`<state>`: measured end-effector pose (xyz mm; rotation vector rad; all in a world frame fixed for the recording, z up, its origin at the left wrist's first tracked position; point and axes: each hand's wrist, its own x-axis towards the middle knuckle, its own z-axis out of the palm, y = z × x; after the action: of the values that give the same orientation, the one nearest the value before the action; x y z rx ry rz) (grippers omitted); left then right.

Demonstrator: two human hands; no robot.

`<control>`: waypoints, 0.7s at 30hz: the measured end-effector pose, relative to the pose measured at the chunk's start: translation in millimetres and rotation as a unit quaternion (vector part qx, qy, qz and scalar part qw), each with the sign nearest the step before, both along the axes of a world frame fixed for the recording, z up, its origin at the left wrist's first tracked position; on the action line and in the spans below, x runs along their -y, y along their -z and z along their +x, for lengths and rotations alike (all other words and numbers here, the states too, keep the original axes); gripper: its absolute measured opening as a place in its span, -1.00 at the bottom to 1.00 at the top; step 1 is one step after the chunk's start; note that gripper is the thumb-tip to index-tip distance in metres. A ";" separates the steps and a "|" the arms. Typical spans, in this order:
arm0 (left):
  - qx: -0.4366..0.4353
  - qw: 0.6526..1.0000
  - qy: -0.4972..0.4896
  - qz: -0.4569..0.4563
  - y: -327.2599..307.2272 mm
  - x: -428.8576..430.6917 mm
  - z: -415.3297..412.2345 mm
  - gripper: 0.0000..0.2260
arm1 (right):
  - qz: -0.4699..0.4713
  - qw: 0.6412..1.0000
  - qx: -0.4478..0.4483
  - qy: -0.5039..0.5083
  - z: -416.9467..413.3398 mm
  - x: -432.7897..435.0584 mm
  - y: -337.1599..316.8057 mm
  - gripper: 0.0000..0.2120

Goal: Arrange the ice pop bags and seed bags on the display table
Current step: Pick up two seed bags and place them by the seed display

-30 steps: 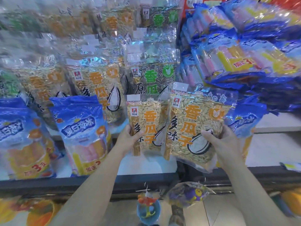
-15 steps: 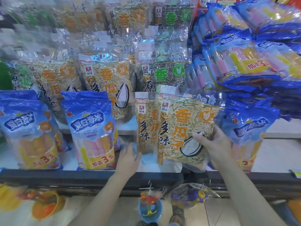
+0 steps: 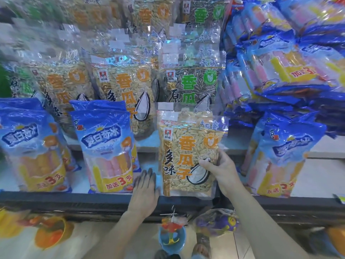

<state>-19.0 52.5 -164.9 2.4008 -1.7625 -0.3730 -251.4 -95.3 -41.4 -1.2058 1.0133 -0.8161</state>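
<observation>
A clear seed bag (image 3: 188,154) with orange lettering stands upright at the front of the display table (image 3: 115,198). My right hand (image 3: 222,170) grips its lower right side. Another seed bag stands right behind it, only its top edge showing. My left hand (image 3: 145,191) rests flat on the table edge just left of the bag, fingers together and holding nothing. Blue ice pop bags stand to the left (image 3: 107,148) and far left (image 3: 33,146), and another ice pop bag (image 3: 280,156) stands to the right. More seed bags (image 3: 123,90) line the row behind.
A tall heap of blue ice pop bags (image 3: 283,58) fills the upper right. A green-lettered seed bag (image 3: 192,79) stands behind the held one. Below the table's dark front rail hang a small toy in a bag (image 3: 216,221) and a blue toy (image 3: 171,232).
My left hand let go of the narrower seed bag and came down to the table edge. My right hand slid the front seed bag left, so it now covers that bag.
</observation>
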 end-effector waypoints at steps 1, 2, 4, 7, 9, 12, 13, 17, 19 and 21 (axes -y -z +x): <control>0.001 1.000 0.003 0.001 0.1 -0.3 0.5 -0.46 | 0.007 1.000 0.000 -0.001 1.6 -0.9 3.6 -0.58; 0.005 1.000 0.006 -0.001 1.2 -0.4 1.1 -0.46 | 0.012 1.000 0.000 -0.003 2.8 -1.0 7.2 -0.58; 0.009 1.000 0.009 0.003 3.5 -0.2 1.9 -0.46 | 0.022 1.000 0.001 -0.005 4.0 0.5 11.6 -0.56; 0.011 1.000 0.008 0.003 6.5 1.0 2.7 -0.44 | 0.032 0.999 -0.005 -0.005 2.5 4.9 13.2 -0.56; 0.005 1.000 0.007 -0.007 8.4 1.4 3.6 -0.40 | 0.040 0.999 -0.011 -0.009 0.9 8.0 15.1 -0.56; -0.010 1.000 0.004 -0.018 8.5 1.0 4.8 -0.34 | 0.047 0.999 -0.016 -0.011 1.6 9.5 17.9 -0.54; -0.013 1.000 0.003 -0.017 8.1 1.1 4.7 -0.32 | 0.050 0.999 -0.017 -0.011 2.1 9.1 18.3 -0.53; -0.018 1.000 0.003 -0.009 6.5 2.5 4.2 -0.27 | 0.035 0.997 -0.061 -0.018 2.4 10.8 19.3 -0.52; -0.022 1.000 0.002 -0.012 7.6 2.4 4.5 -0.27 | 0.025 0.995 -0.093 -0.021 1.4 13.0 18.7 -0.51; -0.027 1.000 0.001 -0.014 9.2 1.9 5.5 -0.30 | 0.010 0.992 -0.126 -0.020 1.9 13.0 16.6 -0.49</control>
<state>-13.5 50.6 -174.2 2.3470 -1.7370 -0.4074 -249.5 -108.4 -58.0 -1.3310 1.1947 -0.6302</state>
